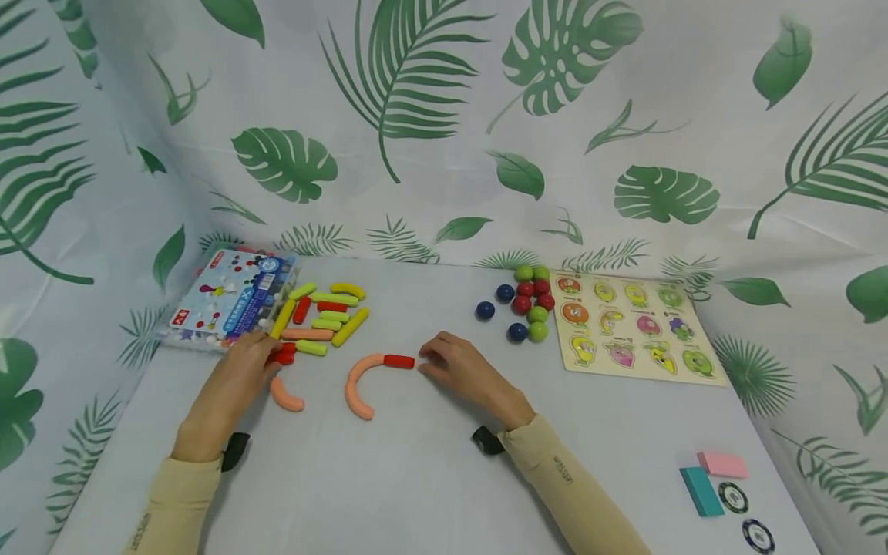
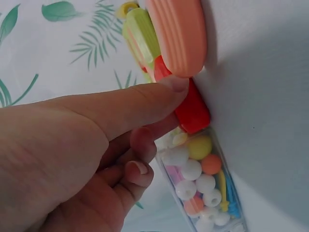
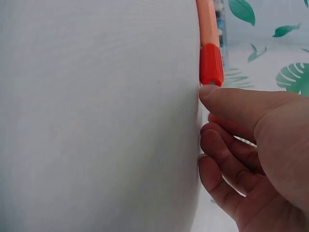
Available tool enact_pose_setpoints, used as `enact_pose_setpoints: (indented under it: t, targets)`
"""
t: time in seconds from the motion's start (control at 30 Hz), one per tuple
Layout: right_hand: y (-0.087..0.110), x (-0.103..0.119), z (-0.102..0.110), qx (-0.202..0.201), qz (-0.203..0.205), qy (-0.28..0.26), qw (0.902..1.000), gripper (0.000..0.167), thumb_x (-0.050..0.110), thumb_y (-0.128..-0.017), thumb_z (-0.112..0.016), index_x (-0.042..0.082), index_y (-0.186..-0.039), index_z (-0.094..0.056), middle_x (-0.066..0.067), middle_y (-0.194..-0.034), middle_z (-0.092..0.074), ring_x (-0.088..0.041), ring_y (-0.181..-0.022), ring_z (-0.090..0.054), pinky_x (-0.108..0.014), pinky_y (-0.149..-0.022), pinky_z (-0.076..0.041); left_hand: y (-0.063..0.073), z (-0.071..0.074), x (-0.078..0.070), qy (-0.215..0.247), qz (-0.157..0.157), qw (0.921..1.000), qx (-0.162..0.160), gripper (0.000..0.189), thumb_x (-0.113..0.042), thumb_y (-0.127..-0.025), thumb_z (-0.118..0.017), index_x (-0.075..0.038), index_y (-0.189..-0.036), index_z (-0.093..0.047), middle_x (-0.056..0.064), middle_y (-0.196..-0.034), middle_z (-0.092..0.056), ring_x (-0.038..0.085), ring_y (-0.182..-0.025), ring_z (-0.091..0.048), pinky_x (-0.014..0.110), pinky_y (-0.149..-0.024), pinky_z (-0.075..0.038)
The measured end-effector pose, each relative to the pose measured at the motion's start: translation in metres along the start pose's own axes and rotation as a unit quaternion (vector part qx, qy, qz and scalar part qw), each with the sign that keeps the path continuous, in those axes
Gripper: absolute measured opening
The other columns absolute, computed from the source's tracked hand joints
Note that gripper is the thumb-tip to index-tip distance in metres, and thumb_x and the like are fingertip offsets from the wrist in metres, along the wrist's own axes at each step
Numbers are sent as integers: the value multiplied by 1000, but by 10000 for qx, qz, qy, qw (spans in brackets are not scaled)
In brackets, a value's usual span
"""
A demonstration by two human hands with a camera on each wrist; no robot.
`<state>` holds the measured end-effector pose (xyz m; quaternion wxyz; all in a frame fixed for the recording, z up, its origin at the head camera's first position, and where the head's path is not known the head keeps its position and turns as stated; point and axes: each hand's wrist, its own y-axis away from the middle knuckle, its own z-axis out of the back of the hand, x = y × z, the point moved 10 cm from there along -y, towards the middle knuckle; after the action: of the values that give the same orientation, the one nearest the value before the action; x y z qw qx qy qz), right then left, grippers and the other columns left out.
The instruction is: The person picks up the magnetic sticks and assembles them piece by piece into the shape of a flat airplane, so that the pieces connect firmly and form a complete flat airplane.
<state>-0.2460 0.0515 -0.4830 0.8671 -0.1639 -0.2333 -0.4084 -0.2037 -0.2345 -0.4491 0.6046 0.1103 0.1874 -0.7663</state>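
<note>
My left hand (image 1: 236,378) pinches a short red stick (image 2: 194,108) between thumb and index finger, at the near side of the stick pile. Around it lie a yellow stick (image 1: 282,318), a light green stick (image 1: 311,348) and a straight orange stick (image 1: 307,334). A curved orange piece (image 1: 284,396) is just nearer to me. In the middle, two curved orange pieces (image 1: 355,389) form an open arc ending in a red stick (image 1: 398,361). Beside that red end is my right hand (image 1: 468,375), its fingers loosely bent and nothing held.
A clear box of beads (image 1: 232,297) stands at the back left. Blue balls (image 1: 485,311), red balls (image 1: 522,305) and green balls (image 1: 537,331) cluster right of centre, beside a fruit sticker board (image 1: 638,327). Teal and pink blocks (image 1: 723,465) and two chips (image 1: 733,498) lie front right.
</note>
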Motion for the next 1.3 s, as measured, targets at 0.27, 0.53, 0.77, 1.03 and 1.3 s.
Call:
enact_pose_setpoints:
  t: [0.27,0.53,0.77,1.03,1.3]
  targets:
    - [9,-11,6,-50,-212,62,9997,21,21,-94,-74,10,-111,-72,1,-102,-66,-10,-90,-61,-28,-85,-55,1,-8,2,47,351,9987,356,20,1,-88,-75,6,-107,-70,22,-104,-64,34,-95,-58,51,-83,-56]
    - [14,-18,9,-165,-241,-52,9996,20,21,-94,-74,11,-111,-72,2,-101,-67,-8,-91,-61,-28,-85,-55,-2,-18,1,398,255,9963,712,21,-7,-91,-75,2,-109,-74,19,-105,-68,34,-99,-57,53,-87,-52]
    - [17,-21,12,-226,-256,-127,9993,18,20,-94,-74,11,-110,-72,2,-101,-68,-8,-91,-62,-28,-85,-55,-11,-16,-33,1164,-692,9904,287,44,-2,-85,-79,-9,-128,-69,11,-115,-72,27,-102,-65,48,-88,-55]
    - [24,-26,19,-300,-352,-108,9989,17,20,-94,-74,11,-109,-72,2,-101,-68,-8,-91,-62,-28,-84,-55,-31,-41,-114,1336,-1145,9807,857,23,-18,-89,-79,-9,-110,-76,1,-101,-70,20,-93,-59,34,-82,-54]
    - [34,-32,26,-405,-445,-124,9981,17,17,-94,-73,10,-109,-72,0,-101,-68,-10,-91,-64,-30,-85,-56,-37,-85,-176,943,-2014,9677,1185,15,-15,-89,-79,-8,-102,-76,2,-97,-69,16,-91,-60,29,-83,-53]
